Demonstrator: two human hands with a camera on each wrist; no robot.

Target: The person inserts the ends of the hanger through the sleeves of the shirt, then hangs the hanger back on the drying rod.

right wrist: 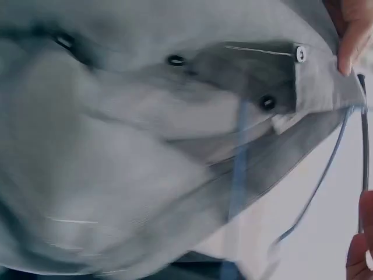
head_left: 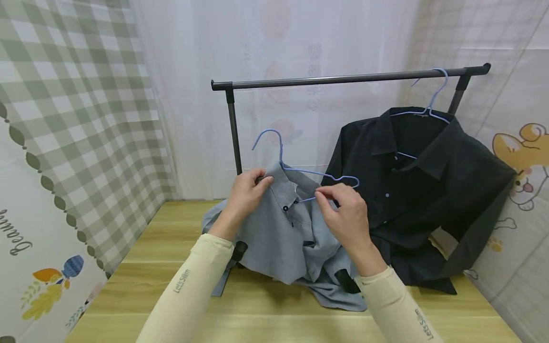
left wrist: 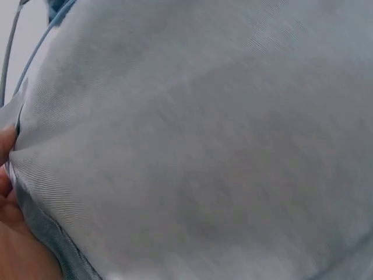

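A grey button-up shirt (head_left: 274, 238) lies bunched on the table, its collar raised. My left hand (head_left: 249, 190) grips the cloth beside the collar, thumb on top; in the left wrist view its fingers (left wrist: 7, 192) pinch the shirt's edge. A blue wire hanger (head_left: 317, 172) sits partly in the neck opening, hook up, its right end sticking out past the collar. My right hand (head_left: 345, 209) is in front of that end, fingers bent and thumb near the index finger. In the right wrist view, its fingers (right wrist: 358, 251) stand apart from cloth and hanger, with nothing visible between them.
Behind the shirt stands a dark metal rack (head_left: 326, 80). A black shirt (head_left: 411, 190) hangs from its right end on another blue hanger (head_left: 437, 93), its lower part reaching the wooden table (head_left: 158, 267). A checked curtain (head_left: 86, 85) borders the left side.
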